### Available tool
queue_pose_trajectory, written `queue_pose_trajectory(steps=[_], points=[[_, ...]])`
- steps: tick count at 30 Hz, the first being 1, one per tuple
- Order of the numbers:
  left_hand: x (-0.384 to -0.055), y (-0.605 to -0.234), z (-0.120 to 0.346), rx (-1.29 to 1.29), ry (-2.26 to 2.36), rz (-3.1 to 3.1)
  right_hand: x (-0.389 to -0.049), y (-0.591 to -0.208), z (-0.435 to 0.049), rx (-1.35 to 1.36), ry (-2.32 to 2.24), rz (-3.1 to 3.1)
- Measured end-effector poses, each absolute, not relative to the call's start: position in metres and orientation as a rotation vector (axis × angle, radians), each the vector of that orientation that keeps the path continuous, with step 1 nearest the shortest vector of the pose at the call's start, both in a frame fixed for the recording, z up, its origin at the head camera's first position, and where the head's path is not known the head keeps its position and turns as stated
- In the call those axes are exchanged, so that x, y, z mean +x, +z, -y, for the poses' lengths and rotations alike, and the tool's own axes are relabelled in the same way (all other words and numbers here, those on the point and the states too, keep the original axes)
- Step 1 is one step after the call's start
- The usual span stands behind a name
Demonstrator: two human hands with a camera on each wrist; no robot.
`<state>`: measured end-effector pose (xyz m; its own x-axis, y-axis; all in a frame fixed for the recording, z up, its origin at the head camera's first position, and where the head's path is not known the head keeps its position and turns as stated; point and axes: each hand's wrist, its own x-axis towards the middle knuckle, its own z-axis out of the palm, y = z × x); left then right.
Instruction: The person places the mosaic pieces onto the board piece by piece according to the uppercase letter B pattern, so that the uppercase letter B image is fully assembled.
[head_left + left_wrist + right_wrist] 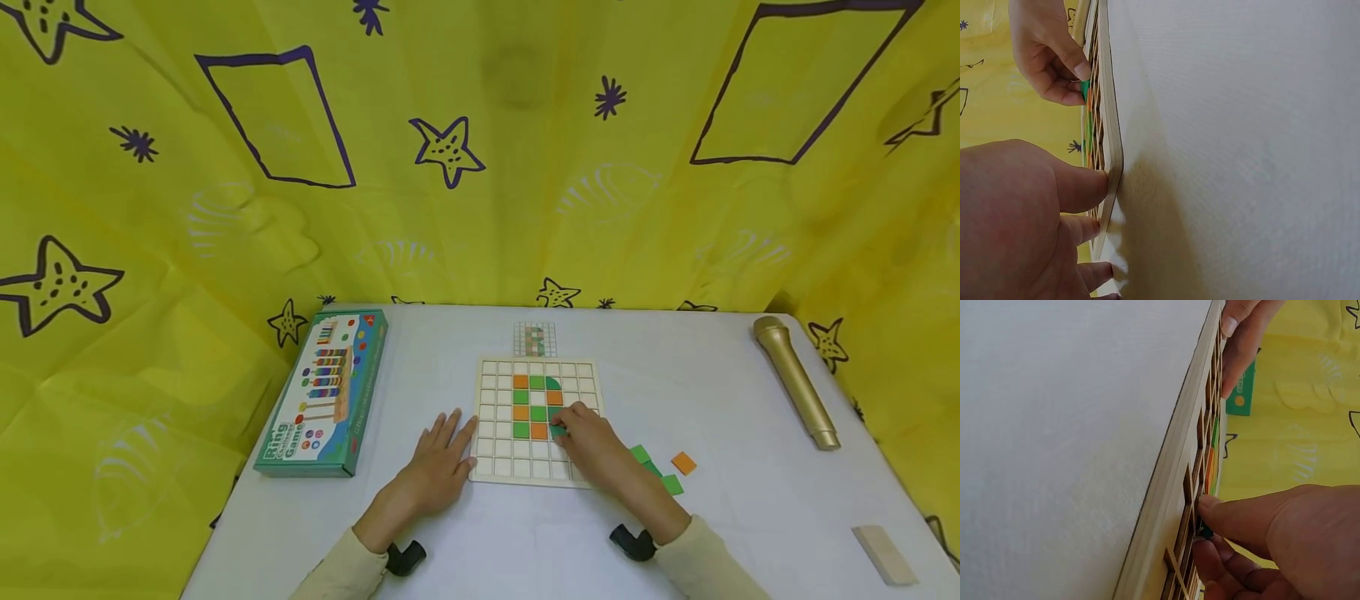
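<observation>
A light wooden grid board (498,450) lies on the white table, orange and green pieces filling cells near its middle. Most are square, such as an orange tile (521,382), while a green piece at the upper right (553,383) has a rounded corner. My right hand (592,446) pinches a green tile (1085,89) between thumb and fingers, low over the grid; its full shape is hidden by the fingers. Along the board's left edge, my left hand (438,467) lies with fingers spread and straight, the thumb touching the rim.
Loose green tiles (672,484) and an orange tile (684,463) lie right of the board. Behind it is a small pattern card (535,340). A game box (322,396) stands left; a gold microphone (797,383) and a beige block (885,554) lie right.
</observation>
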<state>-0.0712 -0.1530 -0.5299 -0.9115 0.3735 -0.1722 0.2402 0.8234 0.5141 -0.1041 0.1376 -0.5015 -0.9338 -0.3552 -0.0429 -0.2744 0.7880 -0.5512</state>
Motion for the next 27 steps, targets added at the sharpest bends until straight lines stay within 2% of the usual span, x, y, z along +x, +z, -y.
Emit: queue_pose_trajectory(steps=[13,27], points=[[-0.0718,-0.5322,0.1534,0.465,0.705,-2.752,-0.1072,-0.5012,-0.1371,-0.457,-0.935,-2.789],[-0.0714,-0.5294,0.1532,0.495,0.71,-2.758,-0.109,-0.5002,-0.1449,-0.592,-0.862,-2.855]])
